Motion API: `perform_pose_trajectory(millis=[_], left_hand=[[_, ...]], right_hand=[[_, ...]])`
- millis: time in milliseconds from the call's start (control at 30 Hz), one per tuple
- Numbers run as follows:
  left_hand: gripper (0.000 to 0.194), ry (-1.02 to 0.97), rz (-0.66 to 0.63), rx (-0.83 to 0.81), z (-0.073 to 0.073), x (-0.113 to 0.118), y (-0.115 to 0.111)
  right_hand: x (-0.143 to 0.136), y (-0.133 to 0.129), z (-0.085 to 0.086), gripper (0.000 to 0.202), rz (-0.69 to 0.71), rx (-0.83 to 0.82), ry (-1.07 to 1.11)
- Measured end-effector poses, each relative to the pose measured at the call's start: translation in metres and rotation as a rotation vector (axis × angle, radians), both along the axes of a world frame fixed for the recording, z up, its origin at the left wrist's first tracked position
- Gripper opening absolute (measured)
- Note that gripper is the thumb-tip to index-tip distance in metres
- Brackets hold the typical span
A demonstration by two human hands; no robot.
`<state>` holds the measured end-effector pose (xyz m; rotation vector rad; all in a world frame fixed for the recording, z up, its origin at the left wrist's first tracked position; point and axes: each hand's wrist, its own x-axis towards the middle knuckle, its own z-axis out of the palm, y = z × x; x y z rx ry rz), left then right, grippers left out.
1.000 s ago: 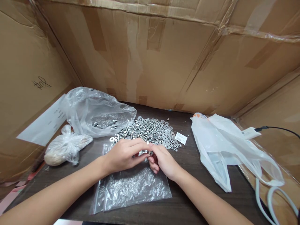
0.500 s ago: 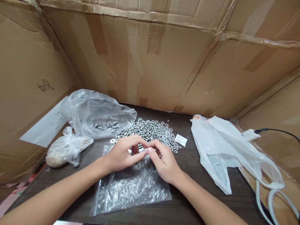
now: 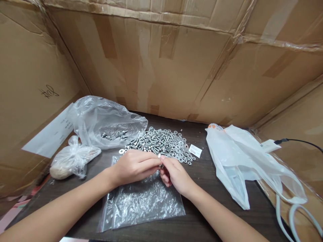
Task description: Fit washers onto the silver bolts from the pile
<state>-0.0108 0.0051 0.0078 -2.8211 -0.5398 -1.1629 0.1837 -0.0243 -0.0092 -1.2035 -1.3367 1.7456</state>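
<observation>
My left hand [image 3: 137, 166] and my right hand [image 3: 176, 175] meet fingertip to fingertip above a clear zip bag [image 3: 148, 205]. Pinched between them is a small metal fastener [image 3: 161, 165], mostly hidden by the fingers, so its exact kind does not show. The left fingers are pressed together and cover it from above. On the right hand, thumb and index finger close on it while the other fingers curl underneath. Just beyond both hands lies a heap of bolts [image 3: 156, 139], with flat washers [image 3: 179, 148] and nuts along its right side.
A large clear plastic bag [image 3: 88, 117] with some bolts in it stands behind left, beside a knotted bag [image 3: 73, 158]. A small white label [image 3: 195, 151] lies right of the heap. Farther right are a white plastic bag [image 3: 232, 158] and a cable [image 3: 300, 140]. Cardboard walls [image 3: 161, 77] enclose the table.
My left fingers have closed from a rounded, gapped pinch into a flat press. The right hand has turned, its lower fingers now curled below the pinch. The heap and bags look unchanged.
</observation>
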Motion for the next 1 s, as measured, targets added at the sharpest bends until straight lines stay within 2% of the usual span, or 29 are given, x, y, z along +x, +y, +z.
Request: perform_pose_trajectory(millis=[133, 233, 333, 433, 500, 567, 667, 767, 867, 1000], left_hand=[[0.011, 0.017, -0.010, 0.033, 0.000, -0.001, 0.001], [0.010, 0.016, 0.002, -0.046, -0.003, -0.001, -0.001], [0.012, -0.057, 0.008, -0.336, -0.004, 0.001, -0.003], [0.011, -0.156, 0.030, -0.610, 0.000, 0.003, -0.005], [0.010, -0.204, 0.046, -0.686, 0.003, 0.005, -0.006], [0.010, -0.224, 0.037, -0.705, 0.005, 0.007, -0.008], [0.008, -0.200, 0.013, -0.612, 0.004, 0.007, -0.009], [0.011, -0.135, -0.015, -0.423, -0.001, 0.005, -0.007], [0.014, -0.072, -0.003, -0.222, -0.004, 0.003, -0.004], [0.013, -0.005, -0.007, -0.084, -0.005, 0.000, 0.000]], right_hand=[[0.002, 0.005, -0.001, 0.064, 0.048, -0.092, 0.029], [0.003, 0.003, 0.000, 0.064, 0.064, -0.048, -0.029], [0.004, -0.002, 0.005, 0.057, -0.020, 0.240, -0.153], [0.007, -0.006, 0.012, 0.033, -0.054, 0.624, -0.268], [0.008, -0.007, 0.016, 0.022, -0.062, 0.758, -0.311], [0.008, -0.007, 0.017, 0.018, -0.073, 0.800, -0.317], [0.006, -0.007, 0.015, 0.036, -0.057, 0.669, -0.250], [0.001, -0.006, 0.009, 0.052, -0.038, 0.336, -0.110], [-0.002, -0.004, 0.004, 0.059, -0.028, 0.038, -0.006], [0.000, 0.002, 0.004, 0.062, 0.036, -0.097, -0.016]])
